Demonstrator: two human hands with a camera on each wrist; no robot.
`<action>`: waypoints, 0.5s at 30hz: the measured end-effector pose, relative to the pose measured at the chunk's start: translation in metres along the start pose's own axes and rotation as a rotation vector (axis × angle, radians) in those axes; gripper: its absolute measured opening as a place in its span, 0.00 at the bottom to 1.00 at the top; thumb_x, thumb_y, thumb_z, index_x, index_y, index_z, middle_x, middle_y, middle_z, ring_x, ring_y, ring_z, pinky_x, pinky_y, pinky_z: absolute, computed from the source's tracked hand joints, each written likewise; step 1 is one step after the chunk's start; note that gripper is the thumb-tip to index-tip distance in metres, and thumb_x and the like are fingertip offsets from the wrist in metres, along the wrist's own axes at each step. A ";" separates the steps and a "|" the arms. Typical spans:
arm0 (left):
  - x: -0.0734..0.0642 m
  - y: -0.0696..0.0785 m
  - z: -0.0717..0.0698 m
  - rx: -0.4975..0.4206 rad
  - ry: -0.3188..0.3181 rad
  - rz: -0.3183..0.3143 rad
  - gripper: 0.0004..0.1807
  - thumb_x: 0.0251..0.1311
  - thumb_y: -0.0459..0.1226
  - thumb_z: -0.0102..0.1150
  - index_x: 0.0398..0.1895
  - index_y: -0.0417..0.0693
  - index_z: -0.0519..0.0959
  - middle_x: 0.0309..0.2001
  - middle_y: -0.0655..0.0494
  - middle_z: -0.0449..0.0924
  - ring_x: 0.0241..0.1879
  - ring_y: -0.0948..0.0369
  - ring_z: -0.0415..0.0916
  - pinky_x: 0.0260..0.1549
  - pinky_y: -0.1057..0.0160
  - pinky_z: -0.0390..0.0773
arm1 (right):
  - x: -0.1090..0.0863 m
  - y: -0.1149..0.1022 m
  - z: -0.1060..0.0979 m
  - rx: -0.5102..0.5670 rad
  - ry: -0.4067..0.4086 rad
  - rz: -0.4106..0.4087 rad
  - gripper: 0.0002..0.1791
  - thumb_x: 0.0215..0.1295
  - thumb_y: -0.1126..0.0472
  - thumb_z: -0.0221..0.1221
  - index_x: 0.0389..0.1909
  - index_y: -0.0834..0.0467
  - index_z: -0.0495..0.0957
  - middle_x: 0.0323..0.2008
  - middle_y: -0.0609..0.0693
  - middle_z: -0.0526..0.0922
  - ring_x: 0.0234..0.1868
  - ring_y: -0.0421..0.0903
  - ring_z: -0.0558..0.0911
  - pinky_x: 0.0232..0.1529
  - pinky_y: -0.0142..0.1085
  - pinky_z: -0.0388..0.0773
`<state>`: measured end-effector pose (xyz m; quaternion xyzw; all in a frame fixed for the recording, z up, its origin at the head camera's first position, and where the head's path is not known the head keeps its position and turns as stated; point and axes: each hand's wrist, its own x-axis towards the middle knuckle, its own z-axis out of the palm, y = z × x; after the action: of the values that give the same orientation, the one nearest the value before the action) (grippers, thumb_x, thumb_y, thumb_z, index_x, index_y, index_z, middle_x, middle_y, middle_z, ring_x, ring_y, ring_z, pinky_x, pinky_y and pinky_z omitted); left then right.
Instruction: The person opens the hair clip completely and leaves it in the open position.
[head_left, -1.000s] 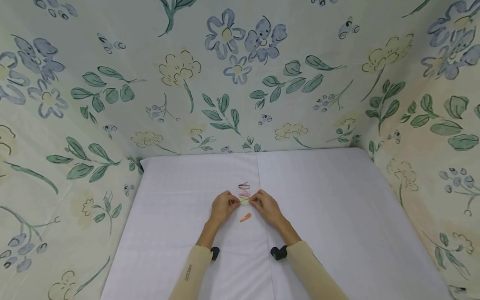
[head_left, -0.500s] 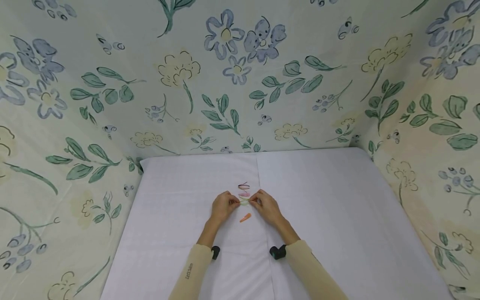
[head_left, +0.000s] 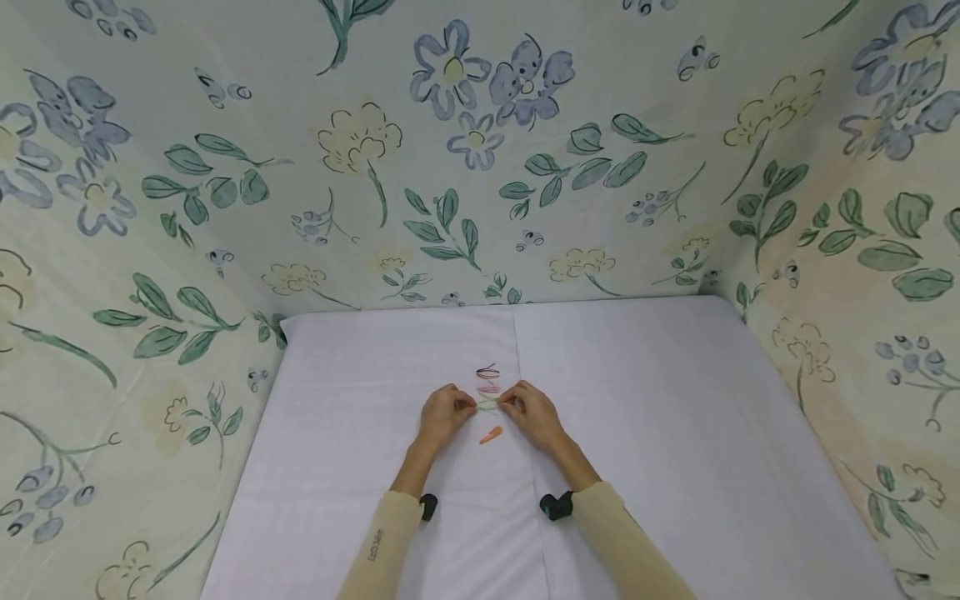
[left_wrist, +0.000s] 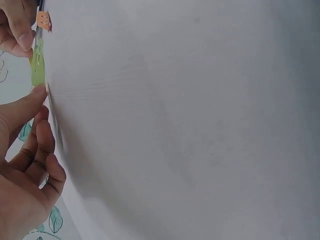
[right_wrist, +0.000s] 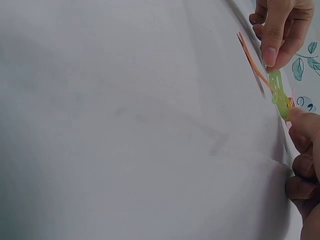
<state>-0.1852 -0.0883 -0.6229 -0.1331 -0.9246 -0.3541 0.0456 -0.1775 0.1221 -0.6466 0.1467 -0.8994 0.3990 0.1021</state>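
A light green snap hair clip (right_wrist: 276,87) spans the small gap between the two hands, close over the cloth. My left hand (head_left: 447,413) pinches one end between thumb and forefinger; its other fingers (left_wrist: 46,137) are loosely bent. On the opposite end, my right hand (head_left: 531,412) has its thumb and forefinger tips closed. A sliver of yellow shows beside the green clip near the right fingertips in the right wrist view. Just beyond the hands lies a pink clip (head_left: 488,389), and past it some dark and brownish clips (head_left: 487,372). Nearer the body lies an orange clip (head_left: 491,435).
White cloth (head_left: 637,400) covers the table, with a crease running front to back. Flower-printed fabric (head_left: 300,192) hangs behind and at both sides. Each wrist wears a black camera (head_left: 557,506) beside a beige sleeve (head_left: 384,542).
The left hand has shifted very slightly to the left, widening the gap between the hands a little. The right hand and the lying clips look the same.
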 end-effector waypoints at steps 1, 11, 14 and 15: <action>-0.001 0.000 -0.001 -0.007 0.000 -0.005 0.03 0.52 0.32 0.78 0.29 0.45 0.91 0.26 0.54 0.81 0.26 0.63 0.74 0.28 0.69 0.71 | 0.000 0.000 0.000 0.008 0.001 0.002 0.03 0.63 0.63 0.71 0.36 0.56 0.87 0.32 0.46 0.82 0.27 0.35 0.69 0.29 0.30 0.66; -0.008 0.000 -0.007 -0.112 0.012 -0.043 0.03 0.54 0.31 0.77 0.31 0.44 0.91 0.27 0.53 0.83 0.26 0.65 0.70 0.27 0.71 0.69 | -0.008 0.000 -0.007 0.144 -0.023 0.101 0.05 0.66 0.61 0.70 0.40 0.56 0.89 0.32 0.47 0.81 0.27 0.37 0.68 0.29 0.28 0.66; -0.011 0.004 -0.009 -0.126 -0.001 -0.055 0.03 0.54 0.32 0.77 0.31 0.44 0.91 0.27 0.53 0.83 0.26 0.66 0.69 0.27 0.71 0.68 | -0.010 -0.002 -0.010 0.177 -0.024 0.117 0.05 0.65 0.61 0.70 0.40 0.55 0.89 0.31 0.47 0.81 0.24 0.36 0.67 0.26 0.28 0.66; -0.011 0.005 -0.010 -0.133 -0.006 -0.057 0.03 0.53 0.32 0.77 0.31 0.44 0.91 0.27 0.53 0.83 0.26 0.66 0.69 0.27 0.71 0.68 | -0.010 -0.004 -0.011 0.182 -0.028 0.125 0.05 0.65 0.60 0.70 0.40 0.55 0.89 0.31 0.47 0.81 0.24 0.36 0.67 0.26 0.28 0.66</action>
<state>-0.1727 -0.0936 -0.6141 -0.1106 -0.9026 -0.4153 0.0241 -0.1658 0.1298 -0.6402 0.1045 -0.8681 0.4825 0.0507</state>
